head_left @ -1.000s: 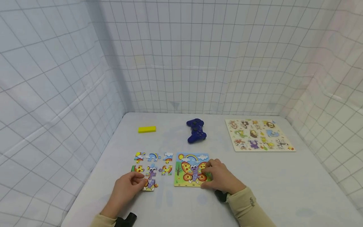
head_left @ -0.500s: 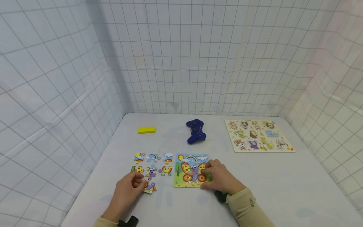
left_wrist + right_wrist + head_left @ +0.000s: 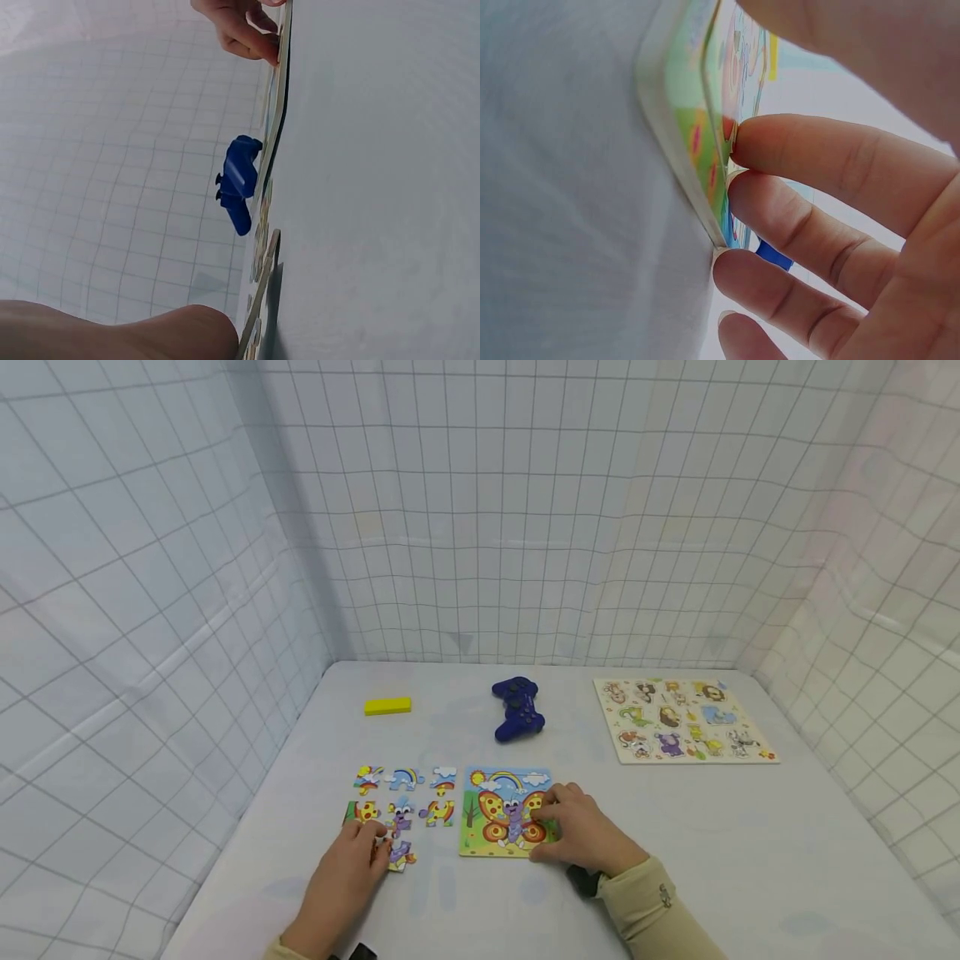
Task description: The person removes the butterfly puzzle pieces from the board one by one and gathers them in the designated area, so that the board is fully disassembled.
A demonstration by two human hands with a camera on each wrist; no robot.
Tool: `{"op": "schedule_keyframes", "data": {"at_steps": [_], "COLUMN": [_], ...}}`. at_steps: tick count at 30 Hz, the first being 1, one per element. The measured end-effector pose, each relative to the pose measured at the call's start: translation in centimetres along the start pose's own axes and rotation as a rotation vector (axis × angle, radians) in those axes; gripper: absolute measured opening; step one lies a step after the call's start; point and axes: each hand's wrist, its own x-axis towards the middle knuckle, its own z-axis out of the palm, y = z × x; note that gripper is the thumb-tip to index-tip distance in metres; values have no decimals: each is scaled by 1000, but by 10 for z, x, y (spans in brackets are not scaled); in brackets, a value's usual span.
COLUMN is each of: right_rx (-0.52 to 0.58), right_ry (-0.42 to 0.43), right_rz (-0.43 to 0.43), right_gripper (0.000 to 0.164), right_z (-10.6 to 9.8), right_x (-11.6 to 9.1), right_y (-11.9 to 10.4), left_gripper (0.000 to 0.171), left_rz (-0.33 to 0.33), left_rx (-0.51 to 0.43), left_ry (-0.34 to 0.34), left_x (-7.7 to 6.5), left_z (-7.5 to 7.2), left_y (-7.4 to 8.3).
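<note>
My left hand (image 3: pixel 347 872) pinches a jigsaw piece (image 3: pixel 402 857) with purple and orange print, in the nearest row of the loose pieces. In the left wrist view this piece (image 3: pixel 261 291) stands tilted, one end raised off the table. Its left side is covered by my fingers. To the right lies a square butterfly puzzle board (image 3: pixel 487 837). My right hand (image 3: pixel 583 829) rests at its right side. In the right wrist view, the fingertips (image 3: pixel 751 142) touch the board's face and edge (image 3: pixel 679 161), with the fingers only slightly bent.
Several loose jigsaw pieces (image 3: pixel 404 778) lie in rows left of the board. Farther back are a yellow block (image 3: pixel 387 706), a blue game controller (image 3: pixel 518 708) and an animal peg-style puzzle board (image 3: pixel 686 721). White gridded cloth (image 3: pixel 525 527) encloses the table at the back and sides.
My left hand has turned and shifted slightly right; the piece it pinches tilted and drew slightly toward me, then turned back. My right hand has stayed at the board.
</note>
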Motion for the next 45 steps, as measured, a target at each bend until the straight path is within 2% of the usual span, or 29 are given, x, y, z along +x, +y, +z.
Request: {"op": "schedule_keyframes", "data": {"at_steps": [3,7,10,14,17,20,22,24,27,29,31,33,36,39,45], "right_rx": [-2,0,0,-8,-11,-17,-19,-25,-26,-14,3,25,60,84,35], "right_ry": [4,-1,-6,-11,-11,-7,-3,1,14,25,31,30,28,57,202], "right_rz": [-5,-10,-7,-5,-5,-3,-3,-4,-7,-8,-10,-9,-13,-23,8], "right_gripper": [52,52,53,54,55,54,53,53,51,51,50,50,49,47,46], "right_z": [0,-1,-2,0,2,2,2,1,1,1,2,2,3,3,0], "right_x": [-1,-1,-2,-2,-1,-1,-1,-1,-2,-3,-3,-4,-5,-5,-1], "right_y": [1,0,-1,-1,-1,-1,-1,-1,0,0,0,0,1,3,15], "left_gripper": [16,20,20,24,26,23,19,17,15,14,12,10,5,9,18], "left_rz": [9,-17,-36,-43,-6,83,160,230,317,352,377,380,362,353,304], "left_rx": [73,119,140,164,170,118,45,-49,-192,-254,-275,-267,-272,-313,-354], "left_ry": [-43,-133,-174,-158,-70,24,30,-32,-168,-257,-315,-363,-394,-373,-315], "left_x": [1,2,2,2,2,5,10,17,31,42,50,55,58,57,59], "left_z": [1,0,0,0,1,5,10,15,25,34,44,53,64,70,75], "left_y": [3,8,11,16,27,44,60,77,103,117,128,133,136,134,130]}}
